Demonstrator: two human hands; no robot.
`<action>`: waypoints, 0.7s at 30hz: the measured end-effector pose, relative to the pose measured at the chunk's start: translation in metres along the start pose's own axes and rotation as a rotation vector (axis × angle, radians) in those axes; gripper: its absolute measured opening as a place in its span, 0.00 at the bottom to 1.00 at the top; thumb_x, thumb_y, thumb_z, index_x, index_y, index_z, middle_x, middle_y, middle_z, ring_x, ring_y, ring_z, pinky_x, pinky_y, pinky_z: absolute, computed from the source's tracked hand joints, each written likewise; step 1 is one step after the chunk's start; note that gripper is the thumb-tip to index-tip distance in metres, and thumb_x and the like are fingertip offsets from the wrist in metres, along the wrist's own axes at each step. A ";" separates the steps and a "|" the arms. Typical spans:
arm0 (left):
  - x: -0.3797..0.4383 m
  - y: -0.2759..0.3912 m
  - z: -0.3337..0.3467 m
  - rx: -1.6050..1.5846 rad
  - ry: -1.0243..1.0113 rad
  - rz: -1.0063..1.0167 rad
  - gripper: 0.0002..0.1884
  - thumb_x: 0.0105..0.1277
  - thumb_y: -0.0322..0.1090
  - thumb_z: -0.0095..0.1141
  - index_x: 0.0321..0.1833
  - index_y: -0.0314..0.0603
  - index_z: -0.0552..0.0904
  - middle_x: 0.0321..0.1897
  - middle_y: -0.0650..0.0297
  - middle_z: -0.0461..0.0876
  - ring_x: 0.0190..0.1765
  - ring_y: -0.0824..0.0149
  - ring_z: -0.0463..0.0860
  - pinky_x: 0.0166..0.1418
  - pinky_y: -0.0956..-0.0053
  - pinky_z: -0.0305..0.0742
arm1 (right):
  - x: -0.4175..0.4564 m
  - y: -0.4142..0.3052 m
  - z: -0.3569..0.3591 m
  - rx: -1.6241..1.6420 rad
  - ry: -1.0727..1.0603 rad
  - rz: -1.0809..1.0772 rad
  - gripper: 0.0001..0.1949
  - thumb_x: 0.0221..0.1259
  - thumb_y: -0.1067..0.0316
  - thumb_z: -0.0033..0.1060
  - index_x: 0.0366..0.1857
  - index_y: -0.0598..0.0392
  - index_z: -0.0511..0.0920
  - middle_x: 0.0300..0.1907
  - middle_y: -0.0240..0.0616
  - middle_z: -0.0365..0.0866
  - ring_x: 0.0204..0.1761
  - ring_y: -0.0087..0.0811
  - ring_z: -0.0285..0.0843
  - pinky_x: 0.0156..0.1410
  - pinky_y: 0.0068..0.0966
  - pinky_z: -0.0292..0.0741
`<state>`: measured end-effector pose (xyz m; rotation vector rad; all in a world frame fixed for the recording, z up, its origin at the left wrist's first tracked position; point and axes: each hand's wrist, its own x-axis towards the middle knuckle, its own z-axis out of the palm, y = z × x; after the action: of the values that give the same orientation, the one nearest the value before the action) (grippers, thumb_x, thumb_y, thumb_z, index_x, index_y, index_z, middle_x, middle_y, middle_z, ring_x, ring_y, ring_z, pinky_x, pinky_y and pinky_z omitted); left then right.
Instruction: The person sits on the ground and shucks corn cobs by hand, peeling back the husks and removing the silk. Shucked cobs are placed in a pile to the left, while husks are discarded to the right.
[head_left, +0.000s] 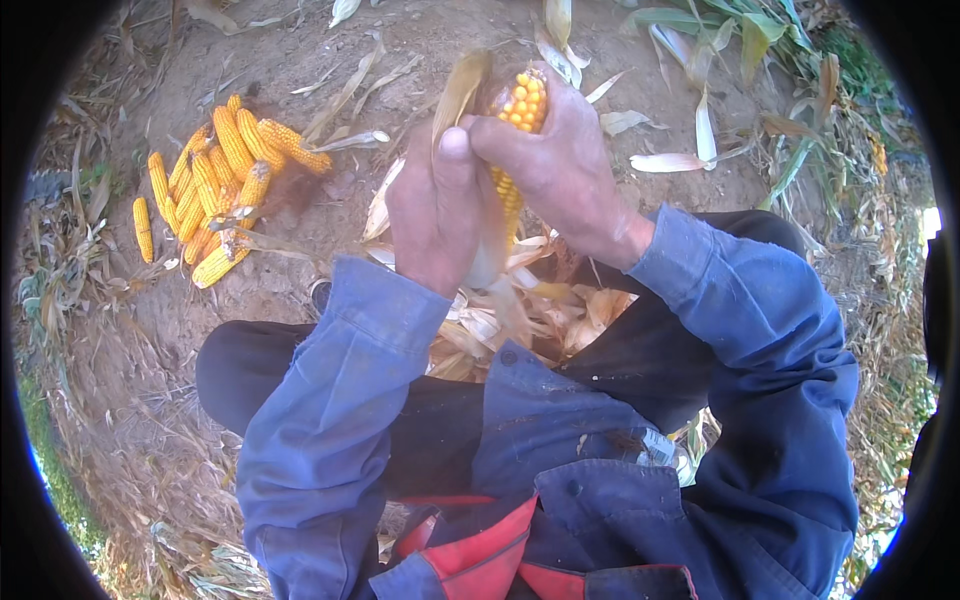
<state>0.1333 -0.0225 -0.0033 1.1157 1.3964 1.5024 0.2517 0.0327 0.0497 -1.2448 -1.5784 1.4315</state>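
An ear of yellow corn (524, 101) stands partly bared between my two hands, its tip pointing away from me. My left hand (439, 202) grips a strip of dry husk (459, 86) that is pulled away from the ear's left side. My right hand (566, 157) is closed round the ear's right side, with its thumb across the front near my left thumb. The lower end of the ear is partly hidden by husk and my hands. Below them, loose pale husks (480, 322) lie between my crossed legs.
A pile of husked corn ears (206, 180) lies on the bare soil at the left. A cut stalk piece (356, 140) is beside it. Dry husks (671, 162) are scattered ahead and to the right, and leafy corn stalks (750, 34) lie at the upper right.
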 end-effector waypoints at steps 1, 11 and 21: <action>-0.001 0.001 0.000 -0.019 -0.027 -0.014 0.32 0.78 0.60 0.42 0.56 0.31 0.80 0.41 0.57 0.82 0.44 0.68 0.82 0.47 0.69 0.77 | 0.000 0.001 -0.001 -0.017 -0.007 -0.018 0.24 0.55 0.61 0.71 0.48 0.67 0.71 0.36 0.39 0.79 0.38 0.25 0.79 0.45 0.28 0.80; 0.012 0.006 -0.010 -0.263 0.034 -0.288 0.16 0.76 0.43 0.57 0.47 0.32 0.84 0.35 0.61 0.84 0.37 0.69 0.83 0.39 0.73 0.80 | -0.001 0.017 -0.004 -0.428 -0.154 -0.222 0.29 0.58 0.58 0.74 0.59 0.61 0.72 0.48 0.46 0.82 0.45 0.35 0.85 0.51 0.30 0.82; 0.030 0.006 -0.046 -0.704 0.199 -0.411 0.14 0.83 0.42 0.42 0.40 0.42 0.72 0.23 0.70 0.72 0.27 0.69 0.76 0.42 0.60 0.82 | 0.020 0.010 -0.022 -0.163 -0.003 -0.134 0.44 0.57 0.43 0.73 0.63 0.74 0.65 0.44 0.62 0.83 0.46 0.48 0.88 0.53 0.36 0.85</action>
<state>0.0804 -0.0084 0.0052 0.2345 0.9976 1.6232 0.2680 0.0582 0.0417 -1.2036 -1.7751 1.2423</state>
